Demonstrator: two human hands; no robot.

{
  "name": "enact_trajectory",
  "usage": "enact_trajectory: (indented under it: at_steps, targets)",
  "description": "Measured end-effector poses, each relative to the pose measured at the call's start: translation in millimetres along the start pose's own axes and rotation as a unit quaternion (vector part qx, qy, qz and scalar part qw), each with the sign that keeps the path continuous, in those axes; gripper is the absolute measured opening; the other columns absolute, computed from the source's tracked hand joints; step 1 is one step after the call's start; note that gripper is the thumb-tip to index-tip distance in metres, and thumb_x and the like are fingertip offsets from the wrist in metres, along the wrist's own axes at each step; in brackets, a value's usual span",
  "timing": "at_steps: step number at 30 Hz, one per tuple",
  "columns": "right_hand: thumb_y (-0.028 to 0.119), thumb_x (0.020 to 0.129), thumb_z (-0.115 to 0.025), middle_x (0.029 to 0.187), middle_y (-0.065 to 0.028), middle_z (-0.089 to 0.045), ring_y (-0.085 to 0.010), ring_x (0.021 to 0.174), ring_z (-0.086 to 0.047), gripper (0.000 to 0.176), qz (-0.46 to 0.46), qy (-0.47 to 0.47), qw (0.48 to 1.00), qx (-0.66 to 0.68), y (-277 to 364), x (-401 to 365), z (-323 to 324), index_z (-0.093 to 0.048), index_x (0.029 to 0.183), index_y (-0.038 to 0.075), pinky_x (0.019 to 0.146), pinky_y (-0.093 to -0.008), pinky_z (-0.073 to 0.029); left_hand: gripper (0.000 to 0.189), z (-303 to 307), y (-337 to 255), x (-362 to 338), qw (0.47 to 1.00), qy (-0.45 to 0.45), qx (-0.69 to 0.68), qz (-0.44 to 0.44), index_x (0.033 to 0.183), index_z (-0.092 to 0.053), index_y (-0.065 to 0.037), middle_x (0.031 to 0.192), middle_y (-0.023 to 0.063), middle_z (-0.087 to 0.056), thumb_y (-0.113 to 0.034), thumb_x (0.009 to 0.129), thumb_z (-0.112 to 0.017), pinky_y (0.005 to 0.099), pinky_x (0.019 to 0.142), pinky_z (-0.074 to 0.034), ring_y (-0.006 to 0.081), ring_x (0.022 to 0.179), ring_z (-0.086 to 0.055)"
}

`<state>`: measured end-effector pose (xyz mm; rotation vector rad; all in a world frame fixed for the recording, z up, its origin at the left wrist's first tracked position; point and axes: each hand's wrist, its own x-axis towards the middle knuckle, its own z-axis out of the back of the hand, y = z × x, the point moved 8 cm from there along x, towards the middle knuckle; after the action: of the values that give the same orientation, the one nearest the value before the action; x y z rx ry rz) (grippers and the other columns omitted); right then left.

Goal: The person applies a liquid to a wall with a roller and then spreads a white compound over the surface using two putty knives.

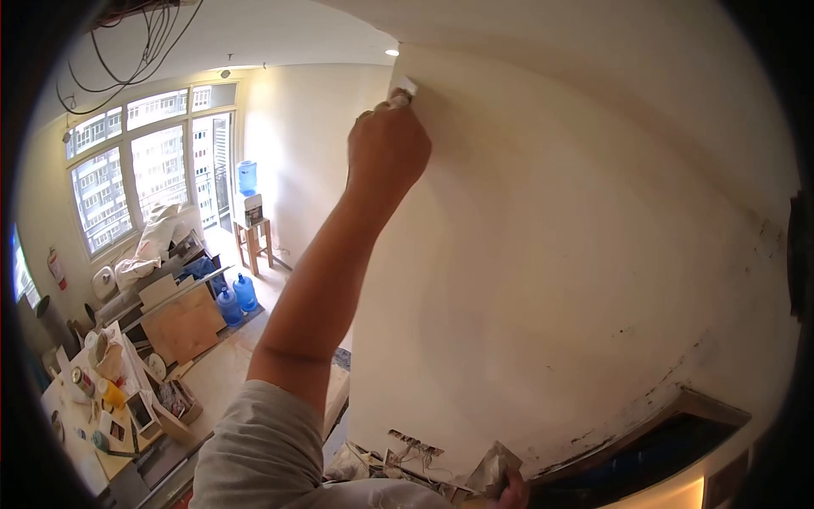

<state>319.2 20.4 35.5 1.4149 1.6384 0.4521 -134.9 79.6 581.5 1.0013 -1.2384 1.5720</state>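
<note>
My left hand is raised high at the end of a stretched arm, its fingers closed around a putty knife. The knife's pale blade lies right at the upper left edge of the cream wall. Low in the view, my right hand grips a wide scraper, its flat blade tilted upward in front of the wall. Much of that hand is cut off by the frame's bottom edge.
A dark-framed recess opens at the lower right. Exposed wires and boxes sit low on the wall. To the left stand a cluttered worktable, leaning boards, blue water bottles and a wooden stool. Loose cables hang from the ceiling.
</note>
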Motion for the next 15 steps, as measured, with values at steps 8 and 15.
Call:
enact_trajectory:
  at_steps: [8, 15]
  targets:
    - [0.024, 0.097, -0.062, 0.083, 0.0035, -0.066, -0.0096, 0.067, -0.057, 0.020, 0.012, 0.036, 0.999, 0.025, -23, 34, 46, -0.073, 0.106, 0.012, 0.057, -0.0256, -0.046, 0.047, -15, -167, -38, 0.993, 0.029, 0.006, -0.115, 0.128, -0.057, 0.011, 0.115, 0.0275, -0.066, -0.015, 0.089, -0.052, 0.0389, 0.083, -0.055, 0.0353, 0.101, -0.066]
    - [0.024, 0.097, -0.062, 0.099, -0.0009, -0.070, -0.0150, 0.089, -0.064, 0.027, 0.020, 0.046, 0.999, 0.007, -9, 6, 35, -0.071, 0.115, 0.006, 0.079, -0.0305, -0.053, 0.047, 2, -243, -93, 0.956, 0.082, -0.093, -0.265, 0.126, -0.058, 0.011, 0.116, 0.0266, -0.066, -0.008, 0.084, -0.056, 0.0415, 0.086, -0.052, 0.0334, 0.099, -0.064]
